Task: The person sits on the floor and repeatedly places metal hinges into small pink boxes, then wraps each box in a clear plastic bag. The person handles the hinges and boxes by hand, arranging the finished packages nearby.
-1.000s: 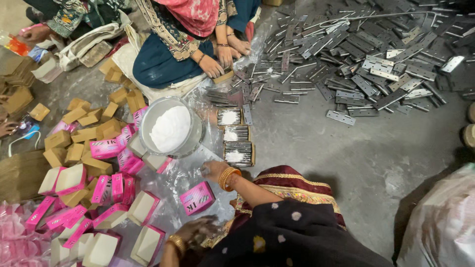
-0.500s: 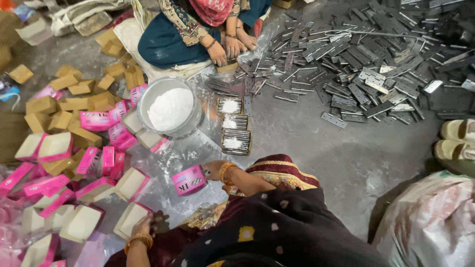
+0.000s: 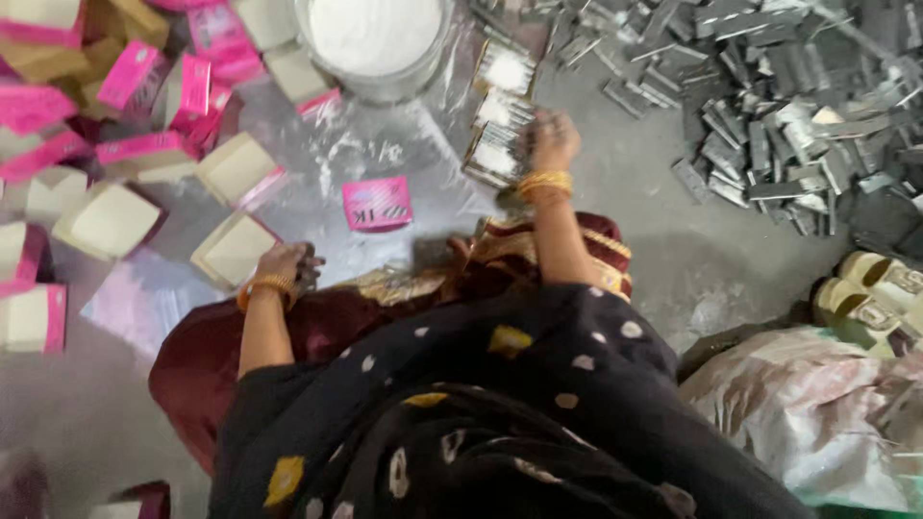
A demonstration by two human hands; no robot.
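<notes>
The person is sitting on the grey floor and is reaching forward with both arms over a clear plastic sheet (image 3: pixel 385 159) that is lying in front of the knees. The right hand (image 3: pixel 551 142) is stretching far, and it is resting on the nearest of three small metal trays (image 3: pixel 495 154) filled with white powder; these trays are standing in a row, one behind the other, just right of the sheet. The fingers there are curled down and close together on the tray edge, but the picture is blurred, so I cannot tell if they are really pinching it. The left hand (image 3: pixel 288 267) is staying nearer, at the edge of the sheet, with the fingers bent inward into a loose fist; whether it is holding something small I cannot tell. It is almost touching an open cream box (image 3: pixel 234 250) with a pink side.

Between the two hands, a little farther, one closed pink box (image 3: pixel 377 203) is lying flat alone on the sheet. At the far side a round bowl of white powder (image 3: pixel 373 34) is standing. Many open and closed pink boxes (image 3: pixel 144 86) are lying at the left (some tilted on their sides). At the far right a big heap of grey metal pieces (image 3: pixel 769 86) is covering the floor, and a pair of pale sandals (image 3: pixel 870 293) is standing near the right edge.
</notes>
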